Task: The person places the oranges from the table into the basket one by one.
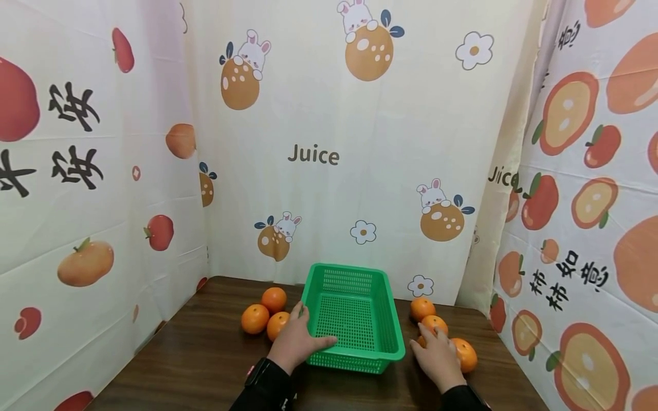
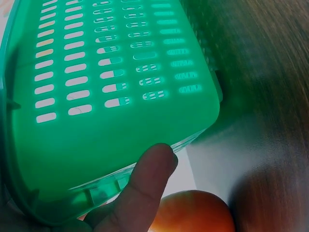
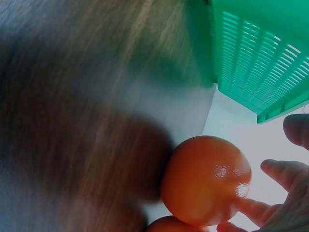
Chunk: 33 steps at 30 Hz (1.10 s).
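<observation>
Currently, the left hand holds the near left corner of the green basket, thumb and fingers spread wide apart, the thumb lying over the rim and a finger reaching along the outside, as the left wrist view also shows. The basket stands upright on the dark wooden table, between two groups of oranges, its slotted walls and grid floor plainly visible with nothing inside. Just left of it sit three oranges close together, the nearest to the basket partly behind the left hand. On the other side, the right hand is loosely open over the right-hand oranges, fingers parted and grasping nothing; in the right wrist view one fingertip appears to touch an orange. Three of these fruits are easy to make out, two farther back and one beside the hand, while a sliver of orange colour shows by the fingers. Both forearms wear black sleeves, and a dark watch sits on the left wrist. Behind the table hangs a pale curtain printed with rabbits, fruit, flowers and the word "Juice".
</observation>
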Each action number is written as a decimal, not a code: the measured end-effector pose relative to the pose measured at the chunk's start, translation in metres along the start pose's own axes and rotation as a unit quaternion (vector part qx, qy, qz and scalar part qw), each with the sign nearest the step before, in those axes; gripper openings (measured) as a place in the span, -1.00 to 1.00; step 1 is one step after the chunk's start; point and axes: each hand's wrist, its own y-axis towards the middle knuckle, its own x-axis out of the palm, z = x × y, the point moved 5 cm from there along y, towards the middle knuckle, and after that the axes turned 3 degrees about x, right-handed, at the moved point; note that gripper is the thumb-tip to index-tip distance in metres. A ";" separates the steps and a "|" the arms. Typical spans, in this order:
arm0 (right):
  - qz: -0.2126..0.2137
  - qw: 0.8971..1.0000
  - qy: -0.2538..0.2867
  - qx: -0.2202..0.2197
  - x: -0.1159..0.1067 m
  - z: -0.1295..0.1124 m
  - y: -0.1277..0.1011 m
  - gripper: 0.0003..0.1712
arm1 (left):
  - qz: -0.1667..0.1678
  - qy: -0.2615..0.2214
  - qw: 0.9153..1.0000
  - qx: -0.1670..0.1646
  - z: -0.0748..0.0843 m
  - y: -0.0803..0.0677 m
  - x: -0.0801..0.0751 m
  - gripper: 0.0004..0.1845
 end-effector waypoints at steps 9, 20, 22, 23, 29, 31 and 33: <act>-0.015 1.000 -0.022 -0.005 0.007 0.007 0.004 -0.24 | -0.001 -0.002 1.000 -0.001 -0.002 0.001 0.001 0.42; -0.011 0.998 -0.049 -0.039 0.010 0.002 0.000 -0.33 | 0.001 -0.002 1.000 0.000 0.000 0.000 0.000 0.41; -0.010 0.998 -0.052 -0.039 0.011 0.001 0.000 -0.33 | 0.000 -0.001 1.000 -0.001 0.000 0.000 0.000 0.41; -0.009 0.998 -0.053 -0.041 0.011 0.001 -0.001 -0.33 | 0.000 -0.001 1.000 -0.001 0.000 0.000 0.000 0.41; 0.009 0.996 -0.052 -0.076 0.010 -0.002 -0.004 -0.38 | 0.001 0.004 1.000 0.006 0.000 0.000 0.000 0.40; 0.012 0.995 -0.050 -0.081 0.011 -0.003 -0.004 -0.39 | 0.001 0.005 1.000 0.007 0.000 0.000 0.000 0.40; 0.011 0.996 -0.049 -0.080 0.013 -0.003 -0.003 -0.39 | 0.000 0.005 1.000 0.007 -0.001 0.000 0.000 0.40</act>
